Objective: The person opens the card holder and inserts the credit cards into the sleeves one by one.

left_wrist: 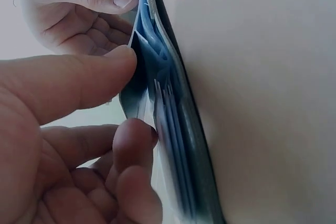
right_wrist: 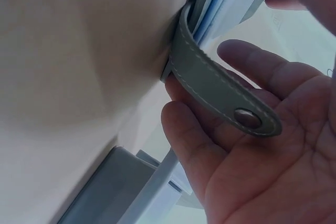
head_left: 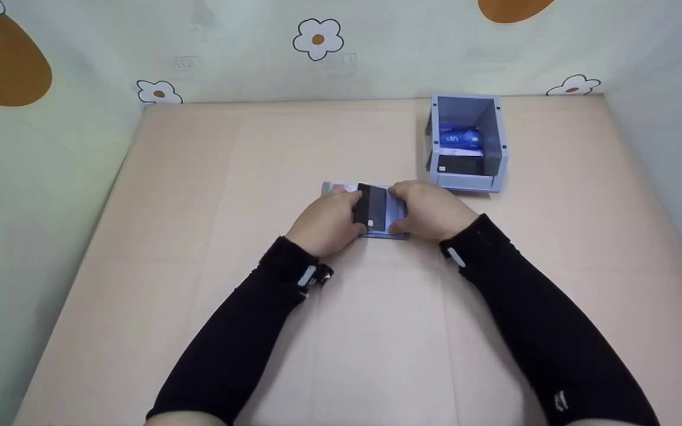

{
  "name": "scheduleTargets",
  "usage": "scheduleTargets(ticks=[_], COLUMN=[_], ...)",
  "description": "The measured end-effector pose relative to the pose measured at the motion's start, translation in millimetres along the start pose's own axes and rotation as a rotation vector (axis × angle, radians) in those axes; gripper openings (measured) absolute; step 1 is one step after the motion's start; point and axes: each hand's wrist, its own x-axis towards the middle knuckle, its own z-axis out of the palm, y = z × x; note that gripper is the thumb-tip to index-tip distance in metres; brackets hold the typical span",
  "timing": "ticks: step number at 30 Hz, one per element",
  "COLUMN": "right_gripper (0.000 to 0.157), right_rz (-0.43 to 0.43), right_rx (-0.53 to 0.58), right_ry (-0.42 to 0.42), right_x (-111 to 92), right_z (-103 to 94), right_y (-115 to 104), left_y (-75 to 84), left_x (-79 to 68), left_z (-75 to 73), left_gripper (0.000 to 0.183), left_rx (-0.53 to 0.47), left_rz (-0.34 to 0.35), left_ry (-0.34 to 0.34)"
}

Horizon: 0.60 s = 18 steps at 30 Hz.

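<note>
An unfolded card holder point(head_left: 396, 208) lies on the table with its clear bluish sleeves up. Across its middle a black card point(head_left: 378, 208) with a small chip stands out. My left hand point(head_left: 328, 220) pinches this card between thumb and fingers at its left edge. From the other side, my right hand point(head_left: 433, 208) grips the holder's right part, thumb at the near edge and fingers at the far one. Its grey-green strap point(right_wrist: 220, 93) with a metal snap sticks out beside my right palm. Several stacked sleeves point(left_wrist: 173, 145) show edge-on in the left wrist view.
A grey-blue open bin point(head_left: 468, 182) stands beyond my right hand. Inside it are a blue packet or card point(head_left: 459, 138) and a black card point(head_left: 460, 164). Flower-patterned walls point(head_left: 246, 53) border the back and sides of the pinkish tabletop point(head_left: 199, 177).
</note>
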Motion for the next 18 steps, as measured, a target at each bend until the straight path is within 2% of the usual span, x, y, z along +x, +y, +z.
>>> scheduleTargets(ticks=[7,14,18], right_gripper=[0.077,0.079,0.079], right_rz=[-0.004,-0.031,-0.051], right_rx=[0.007,-0.012,-0.009], right_ry=[-0.018,-0.022,-0.011], right_x=[-0.8,0.3,0.4], right_z=[-0.4,-0.6,0.3], right_y=[-0.7,-0.7,1.1], left_y=[1.6,1.4,2.3], left_x=[0.3,-0.5,-0.5], left_z=[3.7,7.2,7.3], left_gripper=[0.068,0.066,0.067], left_rx=[0.033,0.070,0.105], left_rz=[0.042,0.148,0.152], left_ry=[0.003,0.012,0.001])
